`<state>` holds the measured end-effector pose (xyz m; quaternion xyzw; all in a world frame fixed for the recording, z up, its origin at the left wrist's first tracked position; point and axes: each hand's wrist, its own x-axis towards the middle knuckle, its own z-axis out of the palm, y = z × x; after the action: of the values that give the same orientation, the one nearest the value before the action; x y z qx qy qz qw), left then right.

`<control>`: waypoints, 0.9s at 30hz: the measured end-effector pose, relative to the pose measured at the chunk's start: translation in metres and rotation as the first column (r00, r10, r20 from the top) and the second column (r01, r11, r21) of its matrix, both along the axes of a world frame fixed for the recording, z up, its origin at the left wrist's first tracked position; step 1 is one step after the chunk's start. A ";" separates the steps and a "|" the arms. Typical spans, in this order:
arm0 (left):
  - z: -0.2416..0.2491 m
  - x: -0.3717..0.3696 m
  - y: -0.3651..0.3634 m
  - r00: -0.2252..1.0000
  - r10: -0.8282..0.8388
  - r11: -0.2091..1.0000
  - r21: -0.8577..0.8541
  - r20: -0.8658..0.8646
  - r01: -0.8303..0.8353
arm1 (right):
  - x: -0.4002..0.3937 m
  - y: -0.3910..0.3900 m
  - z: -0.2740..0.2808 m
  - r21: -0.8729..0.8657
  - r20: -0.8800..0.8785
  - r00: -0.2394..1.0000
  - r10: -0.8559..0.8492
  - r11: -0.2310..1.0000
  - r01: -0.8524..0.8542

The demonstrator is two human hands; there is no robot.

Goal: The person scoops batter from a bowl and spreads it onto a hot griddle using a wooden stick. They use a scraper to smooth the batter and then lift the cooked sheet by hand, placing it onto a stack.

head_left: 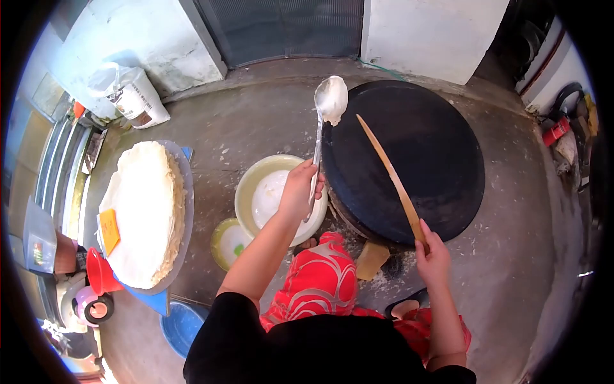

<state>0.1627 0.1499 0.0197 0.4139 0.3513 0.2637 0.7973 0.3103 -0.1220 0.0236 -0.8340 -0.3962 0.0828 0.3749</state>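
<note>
My left hand [300, 190] grips the handle of a metal ladle [331, 100] whose bowl is full of thick white batter, raised near the left rim of a big round black griddle [409, 153]. Below that hand stands a cream basin [245, 185] with white batter in it. My right hand [433, 253] is closed round the lower end of a long, slightly curved wooden spreader [391, 173], which slants up over the griddle. The griddle's dark surface shows no batter on it.
To the left, a tall stack of thin pale flatbreads [137, 211] bears an orange scraper [109, 231]. A small greenish bowl [221, 255] sits beside the basin, a blue basin [184, 328] lower left. A white sack [138, 96] leans by the wall; a red bottle [555, 132] lies far right.
</note>
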 end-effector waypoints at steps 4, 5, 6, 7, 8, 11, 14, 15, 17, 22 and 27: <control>-0.020 0.031 -0.001 0.999 0.037 0.999 -0.019 -0.035 -0.037 | 0.013 0.031 0.003 -0.058 0.023 0.998 0.057 0.997 -0.056; -0.027 0.035 0.001 0.997 0.037 0.999 -0.022 -0.067 -0.038 | 0.017 0.042 -0.005 -0.008 0.075 0.994 0.082 0.997 -0.082; -0.037 0.039 0.002 0.997 0.030 0.999 -0.034 -0.066 -0.033 | 0.021 0.050 -0.012 0.040 0.128 0.986 0.103 0.993 -0.109; -0.038 0.041 0.000 0.997 0.026 0.999 -0.034 -0.066 -0.028 | 0.023 0.058 -0.015 0.041 0.128 0.987 0.098 0.994 -0.104; -0.039 0.043 -0.003 0.994 0.036 0.998 -0.055 -0.100 -0.042 | 0.025 0.065 -0.017 0.001 0.113 0.988 0.101 0.995 -0.101; -0.047 0.041 -0.005 0.991 0.050 0.994 -0.088 -0.127 -0.061 | 0.034 0.072 -0.032 -0.048 0.109 0.989 0.104 0.994 -0.100; -0.048 0.041 -0.005 0.988 0.073 0.994 -0.077 -0.136 -0.084 | 0.036 0.072 -0.032 -0.003 0.105 0.989 0.101 0.995 -0.102; -0.047 0.040 -0.007 0.984 0.090 0.993 -0.060 -0.153 -0.100 | 0.034 0.072 -0.026 0.025 0.087 0.993 0.077 0.996 -0.080; -0.046 0.038 -0.011 0.979 0.092 0.996 0.024 -0.182 -0.089 | 0.035 0.071 -0.026 0.051 0.066 0.996 0.052 0.997 -0.055; -0.032 0.039 -0.024 0.966 0.206 0.972 0.144 -0.154 -0.184 | 0.041 0.069 -0.048 0.018 -0.008 1.000 0.028 0.999 -0.028; -0.061 0.055 -0.005 0.970 0.066 0.992 0.118 -0.233 -0.039 | 0.050 0.065 -0.049 -0.049 -0.038 0.999 0.008 0.999 -0.010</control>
<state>0.2180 0.1448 -0.0415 0.4774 0.4393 0.2529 0.7177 0.3600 -0.0568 -0.0254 -0.8395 -0.3908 0.1101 0.3612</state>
